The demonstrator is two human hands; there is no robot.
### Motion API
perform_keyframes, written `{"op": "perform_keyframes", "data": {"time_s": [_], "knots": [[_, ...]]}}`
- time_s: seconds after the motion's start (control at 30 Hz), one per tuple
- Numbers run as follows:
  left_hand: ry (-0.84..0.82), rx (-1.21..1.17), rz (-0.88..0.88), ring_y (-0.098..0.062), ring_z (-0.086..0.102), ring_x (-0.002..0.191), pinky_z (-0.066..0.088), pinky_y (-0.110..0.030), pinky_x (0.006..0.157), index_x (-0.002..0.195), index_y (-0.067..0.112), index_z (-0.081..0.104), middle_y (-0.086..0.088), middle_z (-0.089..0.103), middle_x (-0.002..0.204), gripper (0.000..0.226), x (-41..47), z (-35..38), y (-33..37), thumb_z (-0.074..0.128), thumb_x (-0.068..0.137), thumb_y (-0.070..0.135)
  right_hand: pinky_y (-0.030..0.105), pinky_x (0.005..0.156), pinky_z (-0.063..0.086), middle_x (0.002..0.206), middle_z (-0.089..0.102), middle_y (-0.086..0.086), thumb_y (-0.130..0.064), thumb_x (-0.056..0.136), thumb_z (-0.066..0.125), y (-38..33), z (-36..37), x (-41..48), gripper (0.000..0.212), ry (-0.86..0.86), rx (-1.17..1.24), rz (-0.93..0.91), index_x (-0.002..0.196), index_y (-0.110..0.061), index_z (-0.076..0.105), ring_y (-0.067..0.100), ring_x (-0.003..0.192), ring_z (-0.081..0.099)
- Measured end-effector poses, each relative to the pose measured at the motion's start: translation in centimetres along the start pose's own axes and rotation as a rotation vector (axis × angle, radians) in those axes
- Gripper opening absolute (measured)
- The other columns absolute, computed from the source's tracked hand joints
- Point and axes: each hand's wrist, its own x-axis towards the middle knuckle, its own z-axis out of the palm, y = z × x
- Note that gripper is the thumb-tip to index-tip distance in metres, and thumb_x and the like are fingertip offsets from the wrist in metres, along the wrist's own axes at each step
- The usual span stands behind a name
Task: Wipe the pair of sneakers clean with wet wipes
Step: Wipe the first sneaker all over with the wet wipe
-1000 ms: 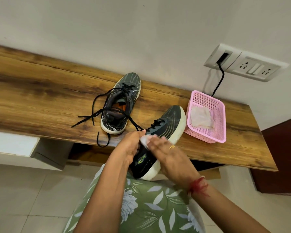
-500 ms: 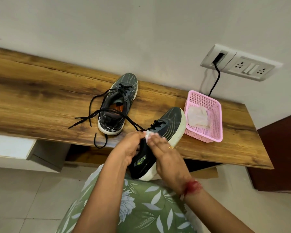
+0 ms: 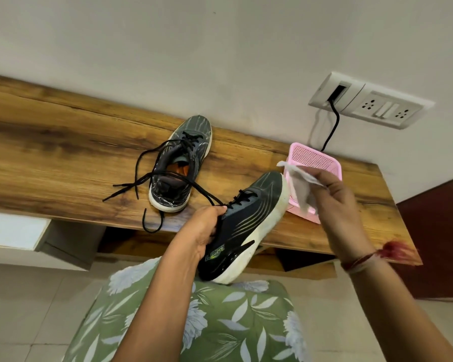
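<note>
Sneakers are both dark with white soles. The first sneaker sits flat on the wooden surface with its toe toward the wall. Its laces are undone and sprawled out, and one loop hangs over the front edge.

The second sneaker is up off the surface and tilted. Its heel is down on the green floral fabric over the lap, and its toe points up toward the pink basket.

The left hand grips that second sneaker around the collar, fingers curled in right by the laces.

The right hand is lifted clear of the shoe, over by the basket. Its fingers pinch a crumpled wet wipe that dangles just beside the toe. I honestly can't tell if it brushes the sole. There's a red thread tied around that wrist.

The basket stands on the surface near its right end, partly hidden behind the wipe and hand. Above it on the wall is a white socket panel with a black cable running down behind the basket.
</note>
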Motion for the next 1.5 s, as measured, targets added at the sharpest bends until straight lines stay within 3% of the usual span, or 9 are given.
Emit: {"op": "perform_keyframes", "data": {"time_s": [0.13,0.2,0.37,0.47,0.6,0.83,1.17,1.33,1.5], "knots": [[-0.009,0.001,-0.005,-0.031,0.063,0.103,0.048,-0.031,0.078,0.116,0.006,0.061,-0.017,0.069,0.110,0.033,0.1,-0.2,-0.1,0.046,0.098,0.029,0.017,0.084,0.046,0.105,0.063,-0.009,0.005,0.090,0.042,1.9,0.4,1.1,0.039,0.111,-0.271,-0.192,0.110,-0.018,0.066,0.008,0.099,0.055],[-0.016,-0.004,-0.003,-0.030,0.063,0.098,0.048,-0.032,0.078,0.115,0.007,0.061,-0.016,0.069,0.107,0.032,0.0,-0.3,-0.1,0.046,0.098,0.029,0.014,0.092,0.041,0.117,0.060,-0.001,0.004,0.088,0.046,3.6,1.7,-0.1,0.038,-0.035,-0.471,-0.300,0.117,-0.014,0.063,0.006,0.107,0.051],[-0.008,-0.011,0.003,-0.023,0.062,0.079,0.048,-0.030,0.070,0.109,0.007,0.063,-0.012,0.069,0.092,0.030,-0.3,-0.3,0.0,0.047,0.097,0.029,0.046,0.102,0.039,0.129,0.056,0.014,0.003,0.069,0.073,8.3,4.1,-2.5,0.061,-0.361,-1.010,-0.634,0.127,-0.005,0.055,0.030,0.119,0.053],[-0.016,0.023,0.024,-0.024,0.064,0.080,0.049,-0.029,0.068,0.108,0.006,0.063,-0.014,0.070,0.093,0.029,-0.4,-0.2,0.0,0.048,0.097,0.028,0.048,0.107,0.030,0.130,0.054,0.012,0.000,0.068,0.075,9.0,3.1,-2.3,0.064,-0.328,-0.991,-0.625,0.127,-0.006,0.053,0.031,0.124,0.047],[-0.024,0.042,0.059,-0.022,0.064,0.077,0.049,-0.028,0.063,0.103,0.008,0.063,-0.012,0.070,0.091,0.023,-0.9,-0.1,0.1,0.047,0.098,0.025,0.053,0.099,0.042,0.132,0.052,0.013,-0.013,0.059,0.086,9.2,1.4,-1.1,0.069,-0.302,-0.973,-0.525,0.120,-0.011,0.054,0.034,0.125,0.047],[-0.011,0.010,0.034,-0.021,0.063,0.069,0.047,-0.026,0.060,0.103,0.006,0.064,-0.010,0.069,0.083,0.026,-1.1,-0.2,0.2,0.048,0.097,0.025,0.041,0.103,0.039,0.125,0.059,0.012,0.003,0.065,0.079,9.1,1.6,-2.6,0.061,-0.418,-0.982,-0.735,0.120,-0.007,0.055,0.024,0.116,0.056],[0.023,-0.030,0.053,-0.018,0.062,0.056,0.046,-0.024,0.054,0.090,0.008,0.064,-0.006,0.067,0.065,0.024,-1.7,0.0,0.4,0.048,0.097,0.024,0.048,0.102,0.033,0.125,0.059,0.015,0.013,0.057,0.077,9.4,1.5,-3.4,0.067,-0.368,-1.010,-0.765,0.120,-0.002,0.058,0.028,0.116,0.056],[0.017,0.028,0.092,-0.019,0.063,0.069,0.046,-0.024,0.056,0.102,0.006,0.064,-0.009,0.069,0.082,0.024,-2.1,0.4,0.4,0.047,0.098,0.023,0.056,0.094,0.046,0.127,0.057,0.018,0.001,0.065,0.079,9.7,-0.1,-0.8,0.063,-0.269,-0.993,-0.581,0.123,-0.002,0.057,0.034,0.120,0.051],[0.041,0.049,0.140,-0.021,0.062,0.083,0.044,-0.027,0.061,0.116,0.009,0.058,-0.014,0.066,0.102,0.025,-1.9,0.4,0.3,0.049,0.096,0.021,0.056,0.100,0.031,0.123,0.060,0.018,0.010,0.065,0.073,9.2,2.6,-3.5,0.057,-0.181,-0.884,-0.566,0.119,-0.001,0.060,0.029,0.120,0.050]]}}
